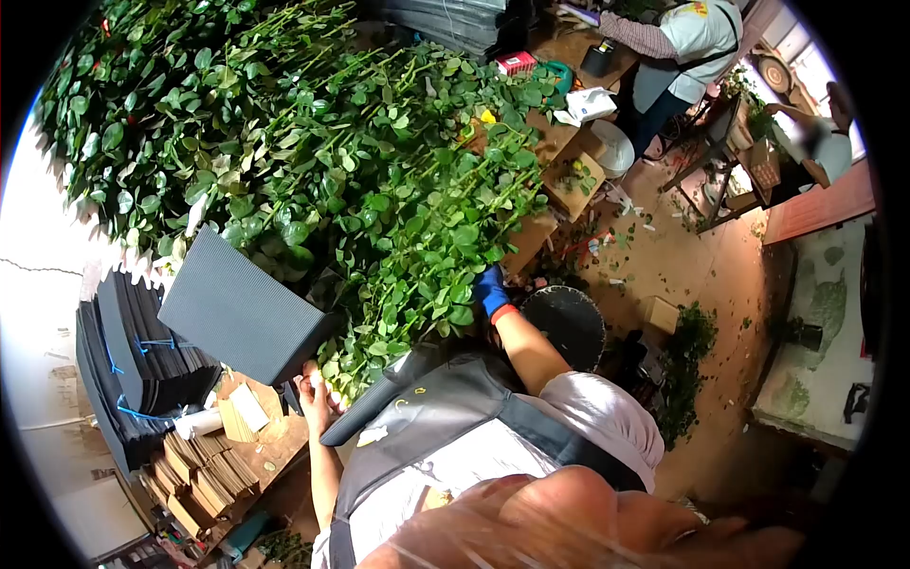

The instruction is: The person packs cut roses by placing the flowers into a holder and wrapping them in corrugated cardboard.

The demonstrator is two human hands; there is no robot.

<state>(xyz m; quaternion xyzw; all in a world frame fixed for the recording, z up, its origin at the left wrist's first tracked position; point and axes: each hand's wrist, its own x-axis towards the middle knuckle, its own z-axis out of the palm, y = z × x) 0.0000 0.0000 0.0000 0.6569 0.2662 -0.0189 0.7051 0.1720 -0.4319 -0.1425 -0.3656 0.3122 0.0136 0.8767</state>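
Leafy roses (417,256) lie in a long bundle in front of me, their pale pink and yellowish heads toward my left hand. My left hand (315,398) is bare, its fingers closed at the lower corner of a dark grey corrugated sheet (246,308) beside the rose heads. This sheet stands tilted along the left side of the bundle, and another dark flap (370,406) lies between the flowers and my apron. In a blue glove with a red cuff, my right hand (490,290) presses into the bundle's right side, fingers curled at the stems and partly hidden by leaves.
A large heap of leafy stems (190,123) fills the back left. Dark sheets tied with blue string (142,351) and brown cardboard pieces (204,474) stand at left. A black bucket (564,327) is right of me. Co-workers (697,47) are farther back; leaves litter the floor.
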